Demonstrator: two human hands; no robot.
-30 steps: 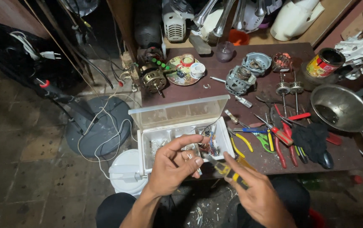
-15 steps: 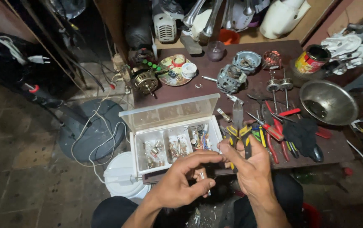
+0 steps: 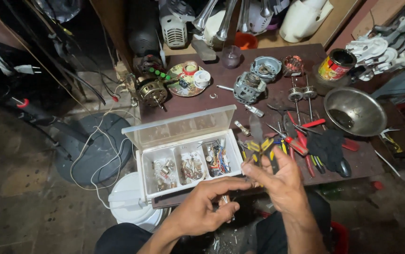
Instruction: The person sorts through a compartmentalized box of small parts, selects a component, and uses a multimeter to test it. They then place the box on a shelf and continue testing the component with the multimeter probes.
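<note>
Right hand (image 3: 282,181) clamps yellow-handled pliers (image 3: 263,149), left hand (image 3: 202,211) pinches small part just below; parts box (image 3: 183,155) open beside for easy reach.

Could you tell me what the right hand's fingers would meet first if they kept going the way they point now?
Most likely the yellow-handled pliers the right hand already grips; beyond them lie the red-handled tools on the table. Depth is unclear from this one view.

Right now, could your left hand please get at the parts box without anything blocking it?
Probably yes: the left hand is just in front of the parts box, whose lid stands open, and nothing lies between them.
</note>
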